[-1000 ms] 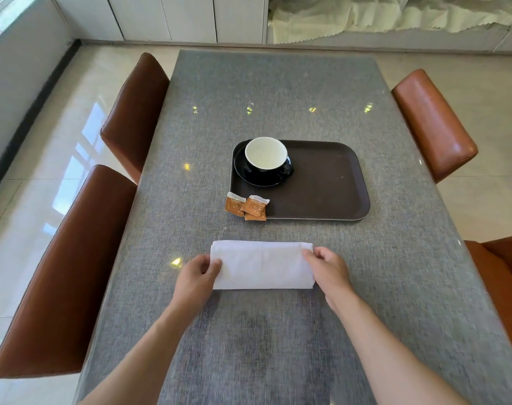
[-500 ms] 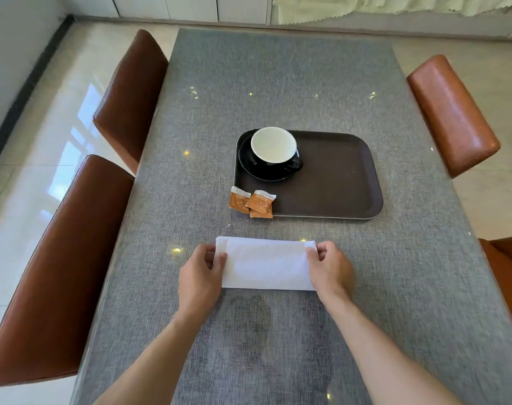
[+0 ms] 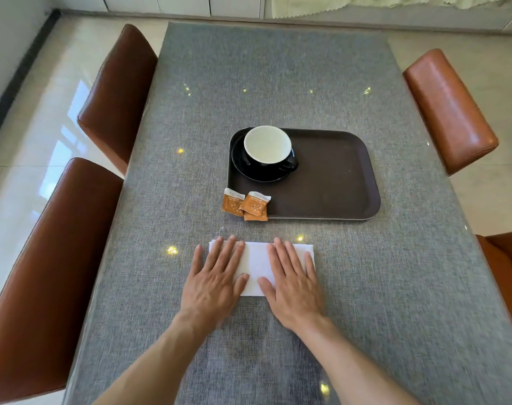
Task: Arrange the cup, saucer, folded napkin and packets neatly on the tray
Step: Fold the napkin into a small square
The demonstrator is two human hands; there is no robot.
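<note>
A long table [image 3: 278,83] with a grey woven cloth runs away in front of the hands. Small bright spots of light shine on its top. Two brown leather chairs [image 3: 53,276] stand to the left of the hands, one near and one farther off. Another brown chair [image 3: 450,109] stands far to the right, and one more peeks in at the right edge. The floor [image 3: 44,135] is pale shiny tile with window light glowing on it. White cupboards [image 3: 184,4] line the far wall.

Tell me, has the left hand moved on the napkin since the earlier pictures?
Yes. The left hand gripped the napkin's left edge; now it lies flat further right, over its left half.
</note>
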